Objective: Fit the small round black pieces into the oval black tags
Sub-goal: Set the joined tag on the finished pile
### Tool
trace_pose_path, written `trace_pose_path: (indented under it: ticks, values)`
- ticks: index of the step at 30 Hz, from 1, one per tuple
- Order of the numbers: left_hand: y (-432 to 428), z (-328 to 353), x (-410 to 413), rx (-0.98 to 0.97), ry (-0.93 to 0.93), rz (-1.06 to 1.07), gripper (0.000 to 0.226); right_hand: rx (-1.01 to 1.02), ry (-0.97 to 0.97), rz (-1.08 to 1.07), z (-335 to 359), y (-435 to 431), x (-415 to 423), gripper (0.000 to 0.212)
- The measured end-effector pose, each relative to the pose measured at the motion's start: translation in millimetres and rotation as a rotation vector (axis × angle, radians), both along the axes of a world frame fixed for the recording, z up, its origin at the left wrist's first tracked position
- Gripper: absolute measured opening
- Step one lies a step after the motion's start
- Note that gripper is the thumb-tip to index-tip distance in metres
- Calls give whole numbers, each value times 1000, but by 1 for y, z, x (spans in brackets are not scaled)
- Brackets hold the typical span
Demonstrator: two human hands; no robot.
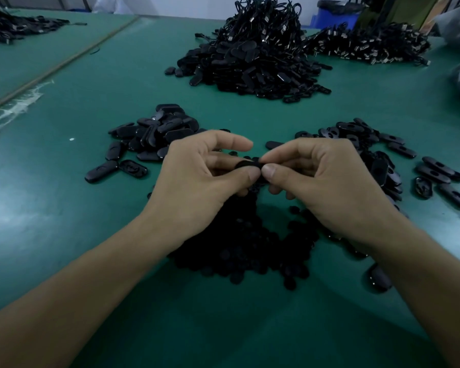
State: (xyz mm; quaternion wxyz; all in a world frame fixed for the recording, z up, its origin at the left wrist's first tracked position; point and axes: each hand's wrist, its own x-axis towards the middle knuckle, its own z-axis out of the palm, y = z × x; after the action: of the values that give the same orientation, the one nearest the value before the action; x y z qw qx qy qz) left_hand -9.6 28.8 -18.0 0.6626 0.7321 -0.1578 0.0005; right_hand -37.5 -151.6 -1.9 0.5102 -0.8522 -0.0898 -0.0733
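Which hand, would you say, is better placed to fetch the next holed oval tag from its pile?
Probably the right hand: the pile of holed tags lies just beyond and beside it, while the left hand sits nearer the other tag pile. Both now pinch one tag.

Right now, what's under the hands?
A heap of small round black pieces lies on the green table under the left hand and right hand; wrists cover its edges. Both pinch a black tag, mostly hidden by the fingers.
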Motion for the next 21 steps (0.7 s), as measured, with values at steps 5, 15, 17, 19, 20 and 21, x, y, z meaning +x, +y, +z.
trace_pose_path:
  ticks: [5, 15, 17, 19, 20, 21]
  values:
    - [0, 0, 0, -67, 74, -4, 23, 2, 20, 11, -1, -2, 1, 9]
    - [1, 0, 0, -10, 40, -25, 22, -50, 24, -22, -2, -2, 1, 5]
    - [1, -1, 0, 1, 29, -25, 23, -73, 21, -25, -3, 0, 2, 5]
    - [2, -1, 1, 11, 15, -22, 24, -78, 20, -45, -5, 2, 3, 6]
    - [2, -1, 0, 17, 10, -18, 24, -76, 20, -55, -6, 3, 3, 6]
    - [2, -1, 0, 24, 7, -10, 25, -71, 22, -62, -6, 4, 3, 7]
